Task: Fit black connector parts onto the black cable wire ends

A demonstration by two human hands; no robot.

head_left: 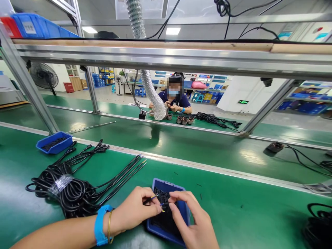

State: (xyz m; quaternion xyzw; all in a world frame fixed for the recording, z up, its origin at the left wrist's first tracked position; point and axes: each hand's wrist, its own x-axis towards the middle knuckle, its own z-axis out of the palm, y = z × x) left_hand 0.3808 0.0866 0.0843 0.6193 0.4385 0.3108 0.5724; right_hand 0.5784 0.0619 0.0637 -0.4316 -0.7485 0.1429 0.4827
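My left hand [133,209], with a blue band on its wrist, is closed on the end of a black cable, from which thin blue and yellow wires [155,196] stick out. My right hand [194,218] pinches a short black tube [166,203] between thumb and forefinger, at the tip of a blue wire. Both hands are above a blue plastic bin [187,207] that holds many small black tubes. To the left lies a bundle of black cables [75,192] bound with clear wrap, its stripped ends pointing toward the bin.
A smaller blue tray [62,148] of black pieces stands behind the bundle. Loose black tubes lie on the green bench [228,207]. Black cable coils [320,221] sit at the right edge. Across the bench, a co-worker [186,100] sits beyond a hanging duct [149,86] and metal frame.
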